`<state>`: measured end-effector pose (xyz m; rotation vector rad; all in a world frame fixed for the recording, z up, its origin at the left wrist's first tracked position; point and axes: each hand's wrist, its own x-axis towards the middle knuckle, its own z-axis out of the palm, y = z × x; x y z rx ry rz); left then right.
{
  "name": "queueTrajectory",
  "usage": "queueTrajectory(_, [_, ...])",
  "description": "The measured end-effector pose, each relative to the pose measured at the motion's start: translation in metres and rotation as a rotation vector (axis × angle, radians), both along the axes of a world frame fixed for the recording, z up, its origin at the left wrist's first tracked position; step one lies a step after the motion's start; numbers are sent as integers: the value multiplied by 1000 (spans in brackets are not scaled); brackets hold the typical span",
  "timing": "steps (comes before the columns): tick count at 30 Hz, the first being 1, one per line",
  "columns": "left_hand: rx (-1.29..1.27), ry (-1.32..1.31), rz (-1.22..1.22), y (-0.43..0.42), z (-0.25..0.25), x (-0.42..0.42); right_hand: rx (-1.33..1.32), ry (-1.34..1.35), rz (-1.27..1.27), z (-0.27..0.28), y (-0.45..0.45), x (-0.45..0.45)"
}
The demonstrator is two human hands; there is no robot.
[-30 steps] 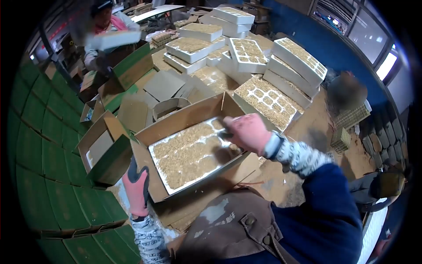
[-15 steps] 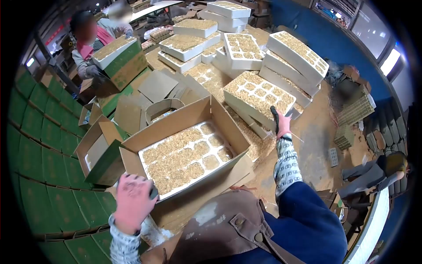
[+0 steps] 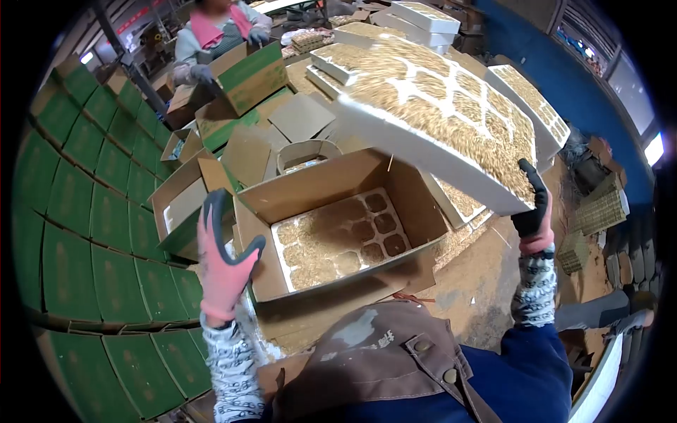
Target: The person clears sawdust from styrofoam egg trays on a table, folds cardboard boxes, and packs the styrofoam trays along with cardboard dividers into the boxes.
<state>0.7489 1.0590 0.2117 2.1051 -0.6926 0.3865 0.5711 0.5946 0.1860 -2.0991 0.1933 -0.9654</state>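
Holding a white foam tray filled with straw-coloured flakes (image 3: 462,106), the right hand (image 3: 534,211), in a pink glove with dark fingers, is closed around the near right corner of it. One dark fingertip lies on the flakes at the top. The tray is raised and tilted, and its blurred left end reaches above the far right corner of an open brown cardboard box (image 3: 303,187).

The left hand (image 3: 227,271), in a similar glove, is wide open, with the thumb well apart from the raised fingers, and has hold of nothing. It is just beside the left wall of the box; whether it touches this wall, one cannot tell.

Inside the box lies a second white tray (image 3: 283,262). Its round pockets show most clearly at the right side, while flakes cover much of the left. The box is at the near side of the brown tabletop (image 3: 486,282).

To the left stand a smaller green-and-brown box (image 3: 185,243) and rows of stacked green boxes (image 3: 113,240). Across the tabletop, another person (image 3: 218,42) in grey gloves has both hands at a green-sided carton (image 3: 248,79). More white trays (image 3: 427,20) lie piled behind the raised one.
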Motion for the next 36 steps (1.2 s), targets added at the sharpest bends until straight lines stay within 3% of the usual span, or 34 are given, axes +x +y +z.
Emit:
queueTrajectory(1, [-152,183,-45,7,-36,8,-65,67,0,20,18,3])
queueTrajectory(2, [-620,848,-34,12,-51,2,-231,81,73,40,38,7])
queueTrajectory(4, [-449,598,-123,26,-85,15,1020,120,315,60,72,29])
queueTrajectory(6, [-882,696,-306,56,-161,15,94,199,451,66,113,39])
queueTrajectory(7, [-1021,694,-469,77,-208,11,-103,164,550,56,109,49])
queueTrajectory(8, [-1635,879,-716,61,-200,7,-46,350,549,68,127,55])
queueTrajectory(9, [-1364,798,-424,64,-210,12,-117,337,601,64,126,64])
queueTrajectory(11, [-1458,1080,75,32,-95,-16,-173,373,677,61,125,77])
queueTrajectory(12, [-869,608,-62,42,-125,-8,-298,403,621,58,118,80])
queueTrajectory(13, [-441,42,22,51,-154,-1,-320,437,630,54,111,83])
queueTrajectory(14, [-455,139,49,41,-135,2,-347,471,640,54,106,87])
queueTrajectory(16, [-459,193,-13,33,-117,4,566,638,505,63,132,95])
queueTrajectory(17, [-450,153,-108,35,-117,5,528,624,549,56,133,99])
queueTrajectory(19, [-450,193,35,25,-105,-9,162,820,601,39,119,112])
queueTrajectory(21, [-882,618,0,25,-96,-16,-119,1109,487,32,118,116])
queueTrajectory(22, [-1019,722,-36,24,-84,-19,-520,1160,327,17,119,117])
queueTrajectory(24, [-1173,1036,33,29,-60,-30,-964,1069,260,12,148,106])
queueTrajectory(26, [-914,796,34,51,-88,-44,-988,1231,311,18,165,116])
queueTrajectory(27, [-941,895,86,50,-76,-38,-892,1289,503,28,161,126])
queueTrajectory(28, [-966,992,142,49,-64,-33,-882,966,581,37,152,132])
queueTrajectory(30, [-1211,927,-9,45,-58,-4,-13,988,437,72,130,165])
queueTrajectory(31, [-1329,898,-94,42,-55,11,137,823,353,64,111,188])
queueTrajectory(32, [-1205,838,-82,40,-63,38,288,662,263,45,85,214])
queueTrajectory(34, [-961,734,-59,30,-92,88,274,555,139,-53,13,279])
queueTrajectory(36, [-713,879,138,4,-148,151,-381,697,-208,-172,-34,328])
